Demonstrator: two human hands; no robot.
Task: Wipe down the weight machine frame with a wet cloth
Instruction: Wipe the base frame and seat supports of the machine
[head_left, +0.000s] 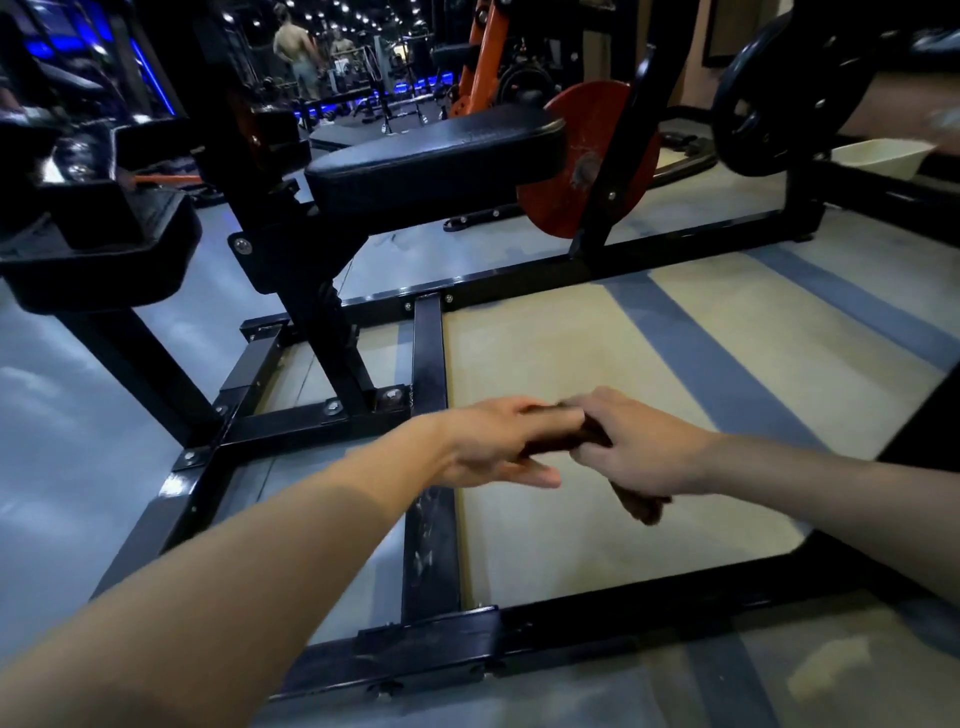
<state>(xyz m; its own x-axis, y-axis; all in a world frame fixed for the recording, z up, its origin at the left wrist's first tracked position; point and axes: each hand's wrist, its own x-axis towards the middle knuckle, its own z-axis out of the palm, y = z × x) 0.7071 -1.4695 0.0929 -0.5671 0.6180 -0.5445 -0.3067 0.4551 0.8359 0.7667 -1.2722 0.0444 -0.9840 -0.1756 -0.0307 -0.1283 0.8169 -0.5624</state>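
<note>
open room: floor (597, 364) panel inside the black machine frame (428, 353) is bare; frame rails bound it at the far, near and left edges.
centre rail: runs near-to-far just left of the hands, scuffed white on its near stretch.
cloth (571, 439): dark brown, bunched into a roll, held in the air above the floor panel just right of the centre rail; not touching the frame.
cloth axis: roughly upper-left to lower-right, tail hanging out below the right hand.
left hand (498, 441): fingers wrapped over the cloth's upper end.
right hand (639, 447): clenched round the cloth's lower part.
beyond far rail: black seat pad (436, 156), red weight plate (576, 156).
</note>
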